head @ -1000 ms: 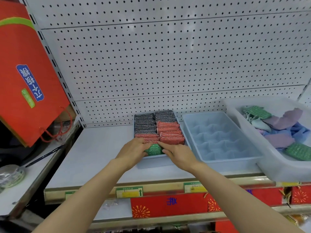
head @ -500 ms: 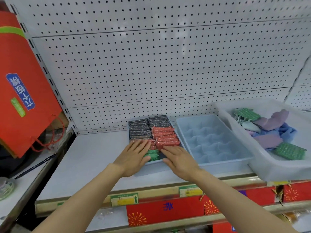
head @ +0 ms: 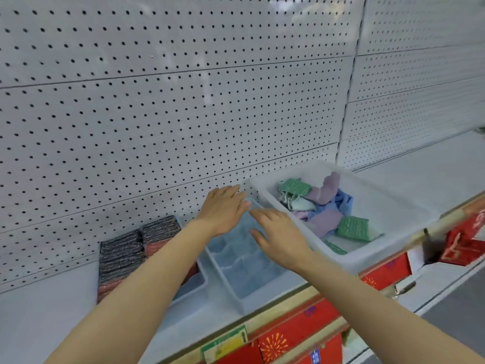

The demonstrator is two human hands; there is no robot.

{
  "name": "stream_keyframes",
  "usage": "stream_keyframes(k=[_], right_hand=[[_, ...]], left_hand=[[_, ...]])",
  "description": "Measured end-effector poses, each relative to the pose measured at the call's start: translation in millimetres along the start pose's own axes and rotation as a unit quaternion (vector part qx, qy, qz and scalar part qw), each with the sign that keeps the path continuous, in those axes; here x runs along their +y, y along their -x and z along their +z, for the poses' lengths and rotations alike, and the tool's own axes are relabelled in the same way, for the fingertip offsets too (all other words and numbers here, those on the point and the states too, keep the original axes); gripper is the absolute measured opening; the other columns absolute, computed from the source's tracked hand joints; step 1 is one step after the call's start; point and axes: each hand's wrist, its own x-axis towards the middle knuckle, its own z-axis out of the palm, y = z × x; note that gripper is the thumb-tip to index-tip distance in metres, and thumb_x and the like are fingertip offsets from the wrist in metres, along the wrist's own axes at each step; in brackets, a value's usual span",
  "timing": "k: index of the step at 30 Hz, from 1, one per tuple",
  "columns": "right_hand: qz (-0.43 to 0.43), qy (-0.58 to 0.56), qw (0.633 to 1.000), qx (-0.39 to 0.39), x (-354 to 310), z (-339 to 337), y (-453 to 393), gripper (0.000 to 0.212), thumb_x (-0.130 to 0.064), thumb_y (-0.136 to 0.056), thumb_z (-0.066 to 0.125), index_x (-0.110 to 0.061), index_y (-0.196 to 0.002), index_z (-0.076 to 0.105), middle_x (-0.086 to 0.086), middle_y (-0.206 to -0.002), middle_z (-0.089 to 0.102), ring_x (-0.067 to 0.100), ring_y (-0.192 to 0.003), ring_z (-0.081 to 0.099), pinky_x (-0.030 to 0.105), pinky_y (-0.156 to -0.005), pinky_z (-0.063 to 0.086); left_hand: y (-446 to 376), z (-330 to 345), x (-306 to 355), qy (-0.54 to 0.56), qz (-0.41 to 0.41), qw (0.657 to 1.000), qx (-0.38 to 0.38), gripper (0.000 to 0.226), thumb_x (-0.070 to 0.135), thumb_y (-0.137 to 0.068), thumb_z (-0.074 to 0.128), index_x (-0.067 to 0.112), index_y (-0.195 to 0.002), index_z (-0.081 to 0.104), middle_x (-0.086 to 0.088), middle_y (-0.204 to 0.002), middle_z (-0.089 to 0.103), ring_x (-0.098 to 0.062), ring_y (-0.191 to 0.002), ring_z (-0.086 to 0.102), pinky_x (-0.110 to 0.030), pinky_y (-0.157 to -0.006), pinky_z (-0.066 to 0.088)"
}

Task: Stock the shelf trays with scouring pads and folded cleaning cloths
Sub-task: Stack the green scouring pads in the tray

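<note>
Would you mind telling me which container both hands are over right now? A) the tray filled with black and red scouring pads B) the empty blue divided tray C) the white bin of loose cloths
B: the left hand and right hand are spread, holding nothing, above the empty blue divided tray.

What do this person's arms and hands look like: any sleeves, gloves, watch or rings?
Both arms are bare as far as the picture shows, with no sleeve in view. The left hand and right hand wear no gloves. No watch, bracelet or ring shows on either wrist or on the visible fingers.
</note>
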Motion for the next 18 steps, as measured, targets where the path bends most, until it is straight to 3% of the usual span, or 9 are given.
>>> stream_keyframes(k=[7,12,16,18], right_hand=[[0.120,0.057,0.991,-0.002,132.7,-50.7,2.2,0.044,-0.022,-0.087,0.062,-0.011,-0.130,0.057,0.009,-0.127,0.062,0.032,-0.117,0.056,0.041,-0.093,0.042],[0.162,0.113,0.979,-0.047,211.6,-67.5,6.6,0.049,-0.027,-0.093,0.051,-0.019,-0.141,0.044,0.005,-0.137,0.054,0.028,-0.127,0.047,0.035,-0.100,0.035],[0.167,0.136,0.973,-0.084,251.5,-73.8,6.3,0.052,-0.030,-0.095,0.047,-0.021,-0.145,0.036,0.002,-0.142,0.049,0.024,-0.131,0.042,0.031,-0.102,0.031],[0.160,0.135,0.973,-0.095,266.1,-73.2,6.4,0.051,-0.028,-0.094,0.049,-0.019,-0.143,0.039,0.003,-0.138,0.052,0.026,-0.128,0.044,0.032,-0.101,0.033]], left_hand=[[-120.3,24.0,72.5,0.019,0.056,0.997,-0.039,0.050,0.042,-0.105,0.027,0.014,-0.143,0.044,-0.009,-0.153,0.036,-0.028,-0.140,0.033,-0.040,-0.110,0.032],[-201.6,66.4,110.9,0.049,0.014,0.991,-0.122,0.042,0.035,-0.104,0.031,0.007,-0.129,0.051,-0.015,-0.136,0.048,-0.032,-0.124,0.047,-0.041,-0.097,0.042],[-247.0,112.4,124.6,-0.003,-0.021,0.990,-0.141,0.059,0.039,-0.102,0.034,0.013,-0.153,0.019,-0.016,-0.157,0.023,-0.034,-0.141,0.027,-0.046,-0.115,0.027],[-260.8,128.1,129.4,-0.006,-0.052,0.983,-0.175,0.068,0.045,-0.098,0.040,0.018,-0.155,0.015,-0.015,-0.159,0.020,-0.034,-0.142,0.028,-0.047,-0.114,0.027]])
